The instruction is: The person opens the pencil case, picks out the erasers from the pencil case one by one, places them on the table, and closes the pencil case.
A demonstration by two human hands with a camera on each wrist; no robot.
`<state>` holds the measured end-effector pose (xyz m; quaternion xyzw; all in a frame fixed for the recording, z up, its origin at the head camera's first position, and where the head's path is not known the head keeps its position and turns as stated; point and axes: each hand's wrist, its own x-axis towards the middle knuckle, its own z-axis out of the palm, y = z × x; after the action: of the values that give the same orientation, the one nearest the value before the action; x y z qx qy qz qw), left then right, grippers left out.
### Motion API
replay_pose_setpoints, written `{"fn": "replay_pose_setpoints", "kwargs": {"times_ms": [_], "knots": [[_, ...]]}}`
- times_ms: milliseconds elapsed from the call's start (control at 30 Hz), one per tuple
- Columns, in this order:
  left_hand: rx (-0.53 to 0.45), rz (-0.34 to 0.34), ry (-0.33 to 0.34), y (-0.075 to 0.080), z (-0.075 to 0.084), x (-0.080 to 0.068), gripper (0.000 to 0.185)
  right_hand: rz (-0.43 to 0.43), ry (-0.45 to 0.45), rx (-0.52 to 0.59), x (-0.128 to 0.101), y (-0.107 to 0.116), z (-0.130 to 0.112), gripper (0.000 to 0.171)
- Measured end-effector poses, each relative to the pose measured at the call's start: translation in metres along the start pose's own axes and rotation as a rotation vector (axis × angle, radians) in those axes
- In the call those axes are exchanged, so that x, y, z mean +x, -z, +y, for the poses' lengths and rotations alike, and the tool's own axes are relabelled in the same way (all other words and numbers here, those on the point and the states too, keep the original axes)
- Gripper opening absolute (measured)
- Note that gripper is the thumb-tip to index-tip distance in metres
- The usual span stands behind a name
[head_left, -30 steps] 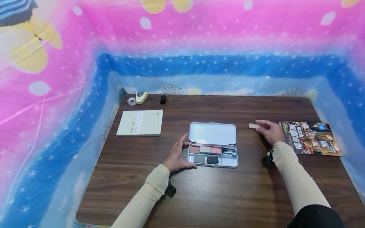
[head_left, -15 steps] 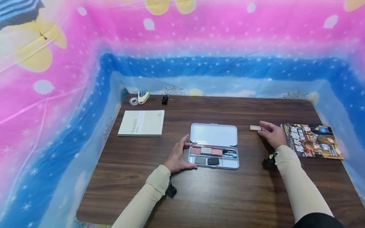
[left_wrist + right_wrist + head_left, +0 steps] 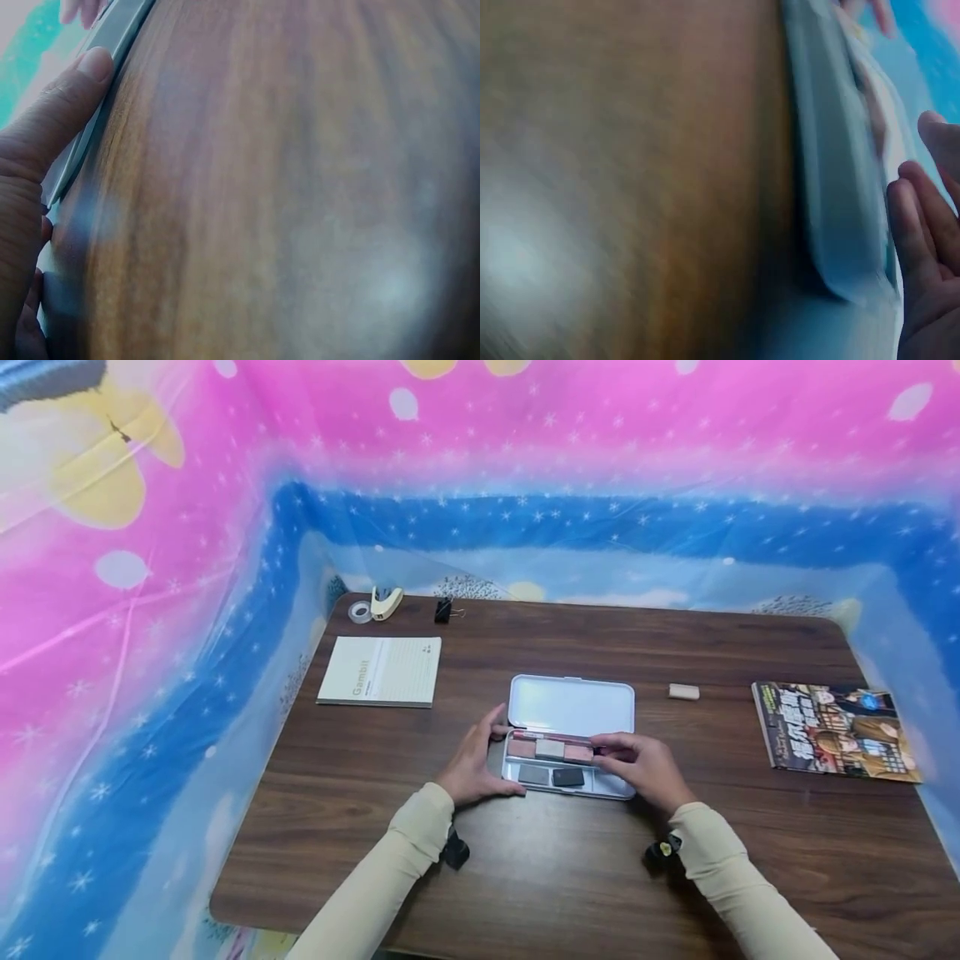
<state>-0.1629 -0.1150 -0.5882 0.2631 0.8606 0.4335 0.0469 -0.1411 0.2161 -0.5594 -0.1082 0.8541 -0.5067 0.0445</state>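
Observation:
An open white tin case [image 3: 572, 706] lies mid-table, its lid flat behind a tray [image 3: 611, 785] of pink, grey and black blocks and dark pens. My left hand [image 3: 498, 760] holds the tray's left end, thumb along the front edge and fingers at the back. In the left wrist view that thumb [image 3: 67, 105] lies against the case's rim [image 3: 112, 37]. My right hand [image 3: 603, 750] hovers over the tray's right end, fingertips by the pens; I see nothing held. The blurred right wrist view shows the case [image 3: 840, 187] beside loosely straight fingers [image 3: 911, 225]. A beige eraser [image 3: 684, 692] lies alone, right of the lid.
A cream notebook [image 3: 381, 671] lies back left, with a tape roll [image 3: 361, 611], stapler [image 3: 387, 602] and black binder clip [image 3: 444, 609] behind it. A magazine [image 3: 832, 731] lies near the right edge. Pink and blue sheeting walls in the brown table [image 3: 525, 877].
My right hand let go of the beige eraser, which stays on the table, and moved left to the tray's right end. The left hand kept its hold on the case.

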Motion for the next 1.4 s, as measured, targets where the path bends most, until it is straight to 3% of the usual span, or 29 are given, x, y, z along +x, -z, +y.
{"fn": "replay_pose_setpoints", "kwargs": {"times_ms": [133, 333, 700, 900, 1133, 1400], "knots": [[-0.008, -0.008, 0.005, 0.001, 0.004, 0.004, 0.139, -0.011, 0.039, -0.186, 0.000, -0.007, -0.005, 0.030], [-0.005, -0.014, 0.008, 0.000, 0.006, 0.006, 0.135, -0.018, 0.021, -0.255, 0.002, -0.007, -0.008, 0.029], [-0.001, 0.003, -0.006, -0.001, 0.005, 0.002, 0.120, -0.006, 0.014, -0.237, 0.005, -0.010, -0.007, 0.029], [0.018, 0.019, -0.002, -0.001, 0.003, -0.001, 0.113, 0.017, 0.007, -0.135, 0.004, -0.007, -0.007, 0.027], [0.063, 0.010, -0.009, -0.001, 0.004, 0.003, 0.104, 0.162, 0.011, -0.027, 0.004, 0.033, 0.010, 0.028], [0.078, -0.013, 0.042, 0.002, 0.007, 0.003, 0.100, 0.364, -0.069, -0.130, 0.001, 0.098, 0.052, 0.029]]}}
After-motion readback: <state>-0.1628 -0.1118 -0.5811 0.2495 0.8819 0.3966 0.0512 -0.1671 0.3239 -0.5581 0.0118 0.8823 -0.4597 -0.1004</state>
